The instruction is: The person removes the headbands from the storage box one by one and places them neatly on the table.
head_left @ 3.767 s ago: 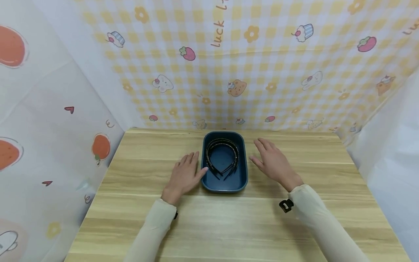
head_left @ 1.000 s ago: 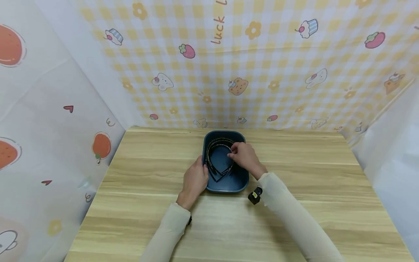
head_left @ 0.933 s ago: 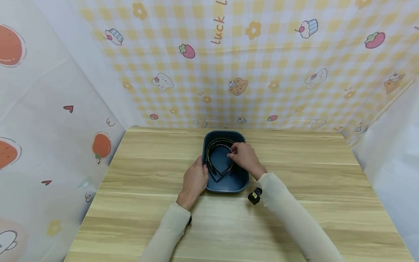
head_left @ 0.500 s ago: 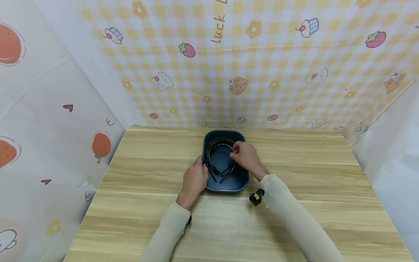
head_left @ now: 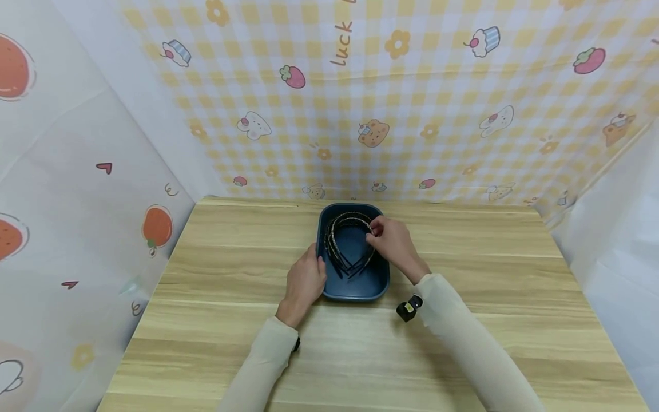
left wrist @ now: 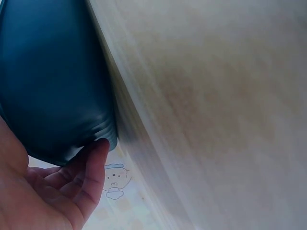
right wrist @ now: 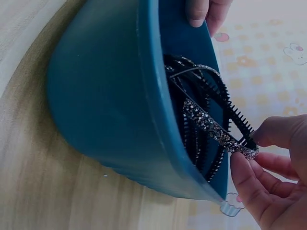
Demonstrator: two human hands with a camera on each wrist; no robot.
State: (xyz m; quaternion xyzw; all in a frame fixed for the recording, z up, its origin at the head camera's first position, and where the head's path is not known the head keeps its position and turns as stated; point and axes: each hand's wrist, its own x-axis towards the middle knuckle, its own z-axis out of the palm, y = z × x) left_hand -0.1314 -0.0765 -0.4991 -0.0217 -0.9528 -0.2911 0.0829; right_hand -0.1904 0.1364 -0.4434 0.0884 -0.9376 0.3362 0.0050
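A dark blue plastic bin (head_left: 368, 288) stands on the table with several black toothed headbands (head_left: 329, 252) nested inside, their outer bands glittery. My left hand (head_left: 304, 280) grips the bin's left wall, thumb over the rim; in the left wrist view, fingers (left wrist: 93, 175) lie against the outside of the wall. My right hand (head_left: 393, 240) reaches over the right rim. In the right wrist view, its thumb and fingers pinch one glittery headband (right wrist: 206, 122) at its curve and hold it partly raised above the others. How many headbands lie beneath is hidden.
The wood-grain table (head_left: 231, 246) reaches back to a yellow checked cloth (head_left: 309, 131) hanging behind it. White printed sheeting (head_left: 92, 229) hangs on the left. A small black wrist device (head_left: 409, 309) is strapped at my right cuff.
Both hands, resting apart beside the bin at first, have come onto it. The left took hold of the wall. The right pinched a headband and has since shifted slightly up and right with it.
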